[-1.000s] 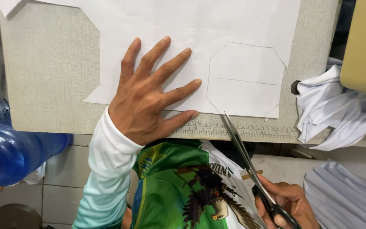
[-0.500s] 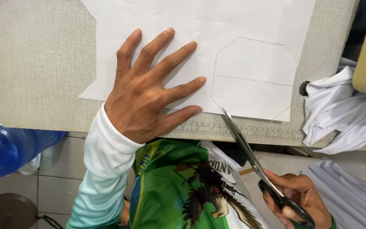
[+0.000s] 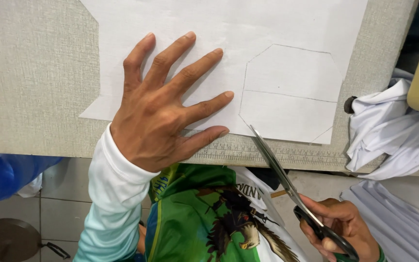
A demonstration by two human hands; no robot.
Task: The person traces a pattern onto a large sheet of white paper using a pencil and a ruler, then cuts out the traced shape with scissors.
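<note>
I see my left hand (image 3: 163,104) spread flat, fingers apart, pressing the white sheet of fabric (image 3: 229,29) onto the beige woven tabletop (image 3: 30,73), which pins the piece against sliding. My right hand (image 3: 338,228) is closed through the black handles of the long steel scissors (image 3: 287,182), whose blade tips meet the sheet's near edge at the lower left corner of the pencilled octagonal outline (image 3: 289,92), just beyond the ruler strip (image 3: 248,153) along the table edge; crumpled white cloth (image 3: 389,136) lies to the right
</note>
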